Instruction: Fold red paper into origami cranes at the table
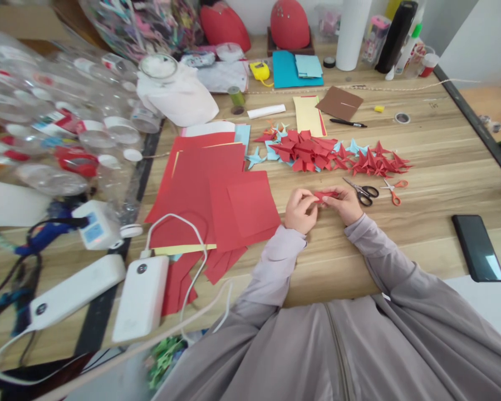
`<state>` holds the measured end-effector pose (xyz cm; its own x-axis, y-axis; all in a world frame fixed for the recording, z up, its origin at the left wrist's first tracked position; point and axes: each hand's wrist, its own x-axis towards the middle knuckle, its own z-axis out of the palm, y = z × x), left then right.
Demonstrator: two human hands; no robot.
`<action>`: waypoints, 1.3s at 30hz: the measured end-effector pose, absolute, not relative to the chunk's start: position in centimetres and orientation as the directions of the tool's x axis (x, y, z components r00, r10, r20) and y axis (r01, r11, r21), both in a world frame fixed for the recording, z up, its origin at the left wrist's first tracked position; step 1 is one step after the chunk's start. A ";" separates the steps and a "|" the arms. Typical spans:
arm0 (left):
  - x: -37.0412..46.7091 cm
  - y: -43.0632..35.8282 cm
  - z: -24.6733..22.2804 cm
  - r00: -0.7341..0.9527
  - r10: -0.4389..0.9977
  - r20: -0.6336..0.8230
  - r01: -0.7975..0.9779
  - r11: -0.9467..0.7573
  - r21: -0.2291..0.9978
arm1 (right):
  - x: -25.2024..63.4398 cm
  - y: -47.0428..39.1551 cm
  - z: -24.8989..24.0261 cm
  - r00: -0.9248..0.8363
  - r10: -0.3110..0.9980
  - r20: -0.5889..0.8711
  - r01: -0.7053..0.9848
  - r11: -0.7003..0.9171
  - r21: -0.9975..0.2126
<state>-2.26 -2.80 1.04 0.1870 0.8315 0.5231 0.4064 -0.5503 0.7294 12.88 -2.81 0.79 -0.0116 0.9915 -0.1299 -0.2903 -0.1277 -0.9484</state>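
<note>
A small piece of folded red paper (pixel 319 196) is pinched between both hands above the wooden table. My left hand (pixel 301 210) closes on its left end, and my right hand (pixel 345 204) grips its right end. Just beyond the hands lies a heap of folded red paper pieces (pixel 307 149), with light blue folded ones (pixel 256 159) among them. Flat red sheets (pixel 250 206) are stacked to the left of my left hand. Black-handled scissors (pixel 365 194) and smaller orange-handled scissors (pixel 396 191) rest to the right of my right hand.
White power banks (pixel 142 298) with a cable lie at the front left, beside many plastic bottles (pixel 104 131). A phone (pixel 479 248) is at the right. Brown paper (pixel 340 103), a pen (pixel 348 123) and a yellow tape measure (pixel 260 71) lie farther back.
</note>
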 end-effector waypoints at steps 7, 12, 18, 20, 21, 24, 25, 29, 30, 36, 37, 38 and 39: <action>-2.2 -2.8 1.0 0.302 0.770 0.562 0.515 -0.627 0.584 | 12.8 -3.0 0.9 -0.051 0.995 -0.089 -0.256 -0.099 -0.962; -2.2 -2.5 0.6 0.043 0.879 0.475 0.418 -0.447 0.791 | 12.9 -3.6 1.5 -0.156 0.988 -0.011 -0.264 -0.053 -0.963; -1.9 -1.6 -0.1 -0.254 0.967 0.028 -0.156 -0.069 0.985 | 12.5 -3.7 1.4 -0.162 0.987 0.008 -0.179 -0.021 -0.984; -1.5 -1.7 -0.1 -0.191 0.978 -0.083 -0.328 0.016 0.945 | 12.3 -3.4 1.3 -0.073 0.997 0.005 -0.195 -0.009 -0.981; -1.3 -1.8 0.0 -0.145 0.982 -0.122 -0.381 0.059 0.923 | 12.1 -3.4 1.3 -0.047 0.999 0.007 -0.207 -0.003 -0.978; -0.9 -2.3 0.3 -0.031 0.987 -0.159 -0.417 0.132 0.899 | 12.0 -3.3 1.3 -0.027 0.999 0.035 -0.203 0.029 -0.979; -0.9 -2.4 0.4 -0.014 0.989 -0.145 -0.386 0.128 0.914 | 12.1 -3.3 1.4 -0.026 0.999 0.046 -0.186 0.040 -0.982; -1.3 -2.4 0.5 -0.001 0.999 -0.052 -0.190 0.051 0.980 | 12.5 -3.2 1.2 -0.016 0.999 0.038 -0.131 0.036 -0.991; -1.4 -2.3 0.5 0.000 1.000 -0.026 -0.173 0.026 0.985 | 12.5 -3.2 1.1 -0.016 0.999 0.032 -0.130 0.029 -0.991; -2.2 -2.1 0.5 0.107 0.992 0.072 -0.298 -0.037 0.954 | 12.7 -2.9 0.5 0.008 1.000 0.014 -0.189 0.015 -0.982; -2.2 -2.1 0.6 0.145 0.988 0.057 -0.321 -0.008 0.947 | 12.8 -2.9 0.5 0.009 1.000 0.020 -0.189 0.021 -0.982; -2.3 -2.1 0.6 0.185 0.982 0.037 -0.334 0.027 0.942 | 12.9 -2.9 0.5 0.006 1.000 0.026 -0.188 0.026 -0.982; -2.3 -2.1 0.6 0.221 0.975 0.015 -0.336 0.062 0.940 | 13.0 -2.9 0.6 -0.002 1.000 0.030 -0.189 0.029 -0.981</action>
<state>-2.31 -2.14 0.57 0.2208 0.9752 0.0149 -0.3363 0.0618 0.9397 13.00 -2.89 0.59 -0.0025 0.9995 0.0302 -0.1894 0.0292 -0.9815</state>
